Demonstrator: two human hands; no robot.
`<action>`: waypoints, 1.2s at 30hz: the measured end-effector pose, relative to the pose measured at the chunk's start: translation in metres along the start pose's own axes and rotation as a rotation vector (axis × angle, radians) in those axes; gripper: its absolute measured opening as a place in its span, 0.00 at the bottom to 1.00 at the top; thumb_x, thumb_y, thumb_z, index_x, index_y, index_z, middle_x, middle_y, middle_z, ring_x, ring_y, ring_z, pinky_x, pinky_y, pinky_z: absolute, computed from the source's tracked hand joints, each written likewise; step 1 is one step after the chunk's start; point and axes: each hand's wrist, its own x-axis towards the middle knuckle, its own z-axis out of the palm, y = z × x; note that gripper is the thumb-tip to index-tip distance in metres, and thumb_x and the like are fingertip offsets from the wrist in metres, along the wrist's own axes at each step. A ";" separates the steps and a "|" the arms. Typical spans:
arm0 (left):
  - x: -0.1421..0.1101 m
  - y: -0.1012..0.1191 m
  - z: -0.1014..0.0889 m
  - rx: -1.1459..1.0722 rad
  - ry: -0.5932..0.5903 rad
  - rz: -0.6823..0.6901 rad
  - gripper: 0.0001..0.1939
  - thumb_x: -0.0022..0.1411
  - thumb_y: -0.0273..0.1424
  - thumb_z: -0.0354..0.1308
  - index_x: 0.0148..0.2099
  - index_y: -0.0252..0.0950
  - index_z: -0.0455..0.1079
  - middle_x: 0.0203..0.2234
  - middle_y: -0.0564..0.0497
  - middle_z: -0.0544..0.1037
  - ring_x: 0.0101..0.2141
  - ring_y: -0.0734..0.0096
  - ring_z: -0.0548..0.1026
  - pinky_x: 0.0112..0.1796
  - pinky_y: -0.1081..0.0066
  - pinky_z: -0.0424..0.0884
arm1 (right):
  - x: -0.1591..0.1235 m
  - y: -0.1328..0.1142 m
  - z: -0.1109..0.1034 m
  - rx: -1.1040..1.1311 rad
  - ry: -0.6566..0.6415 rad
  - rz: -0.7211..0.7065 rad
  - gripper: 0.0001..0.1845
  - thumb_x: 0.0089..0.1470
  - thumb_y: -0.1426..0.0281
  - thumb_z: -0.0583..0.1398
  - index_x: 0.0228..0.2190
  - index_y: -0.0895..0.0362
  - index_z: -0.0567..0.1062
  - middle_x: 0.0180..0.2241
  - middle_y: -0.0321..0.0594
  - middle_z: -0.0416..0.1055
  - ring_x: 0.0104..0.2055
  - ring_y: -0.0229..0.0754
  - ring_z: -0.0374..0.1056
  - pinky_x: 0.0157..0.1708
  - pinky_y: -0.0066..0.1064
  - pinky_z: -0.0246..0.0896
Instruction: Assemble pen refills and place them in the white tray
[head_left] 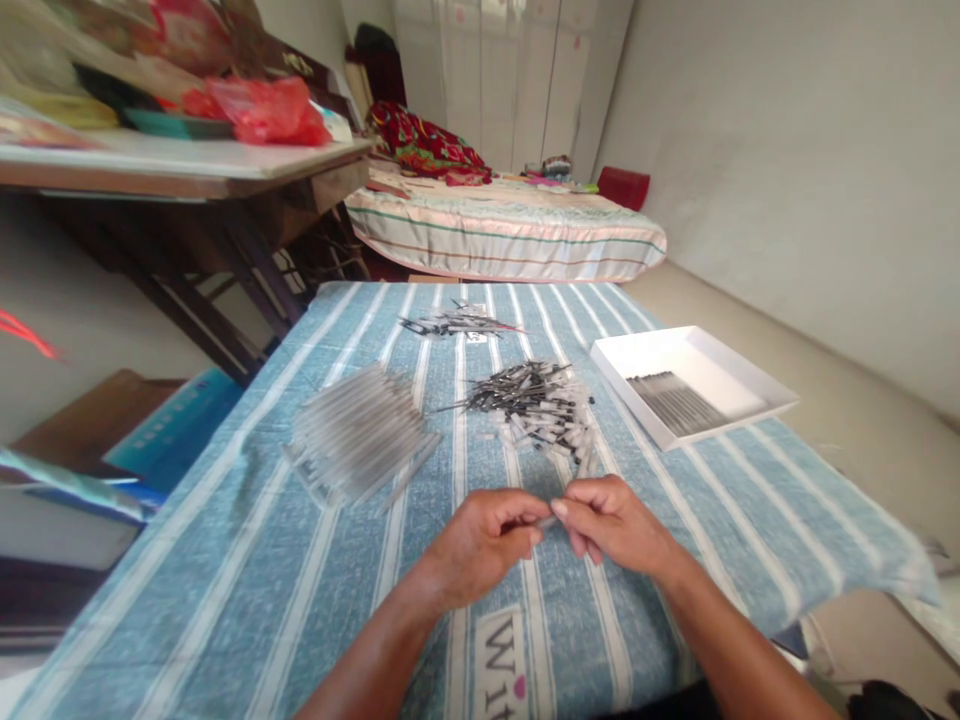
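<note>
Forearms (371, 645): closest to the lens, near side of the mixed pile (532, 400), slanting in toward each other.
Left hand (476, 545): near side of the pile, a bit left; thumb and fingers pinched in on a slim grey piece (547, 523).
Right hand (619, 520): near side of the pile, a bit right; thumb and index pinching the same piece, fingertips right beside the left's.
Slim grey piece: between the hands, near side of the pile. Long axis roughly crosswise, right end slightly farther out. Mostly hidden by fingers; can't tell which end is the tip.
White box (720, 362): open, shallow, right of the pile; holds one row of pens on the side nearer the pile.
Pens (679, 402): in the box, parallel, side by side, dark ends pointing away from camera.
Mixed pile: loose on striped cloth (225, 560); dark thin parts mostly far-left, whitish ones near-right, axes scattered.
Clear tubes (364, 430): left of the pile, stacked, blurred; outermost one slants near-left to far-right.
Thin dark rods (457, 322): beyond the pile, mostly crosswise.
Red bag (277, 112): far left of the pile, on side table (195, 160); contents unreadable.
</note>
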 end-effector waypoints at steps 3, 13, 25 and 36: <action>0.000 0.002 0.000 0.032 -0.016 -0.002 0.10 0.53 0.25 0.52 0.34 0.33 0.75 0.21 0.55 0.71 0.23 0.76 0.64 0.25 0.77 0.61 | -0.002 0.002 0.001 0.019 0.035 0.000 0.20 0.54 0.58 0.55 0.18 0.59 0.68 0.13 0.30 0.64 0.12 0.29 0.56 0.14 0.21 0.51; 0.001 0.002 0.000 -0.033 -0.008 -0.042 0.09 0.53 0.26 0.53 0.34 0.33 0.74 0.20 0.54 0.71 0.23 0.75 0.66 0.26 0.76 0.62 | -0.005 0.002 0.008 -0.020 0.120 -0.020 0.22 0.55 0.58 0.54 0.17 0.58 0.67 0.13 0.31 0.63 0.14 0.30 0.58 0.15 0.22 0.52; 0.001 0.000 -0.002 -0.088 0.020 -0.088 0.08 0.52 0.23 0.52 0.32 0.33 0.73 0.22 0.55 0.71 0.23 0.76 0.65 0.26 0.76 0.60 | 0.005 0.001 0.010 -0.003 0.079 -0.022 0.14 0.52 0.60 0.57 0.24 0.58 0.70 0.16 0.31 0.65 0.16 0.31 0.60 0.16 0.22 0.53; 0.002 -0.006 -0.003 -0.103 0.040 -0.097 0.07 0.51 0.24 0.53 0.32 0.32 0.71 0.20 0.56 0.68 0.23 0.77 0.62 0.26 0.76 0.58 | 0.007 0.002 0.008 -0.051 0.057 0.021 0.18 0.53 0.58 0.55 0.21 0.58 0.66 0.16 0.32 0.65 0.15 0.31 0.60 0.16 0.22 0.54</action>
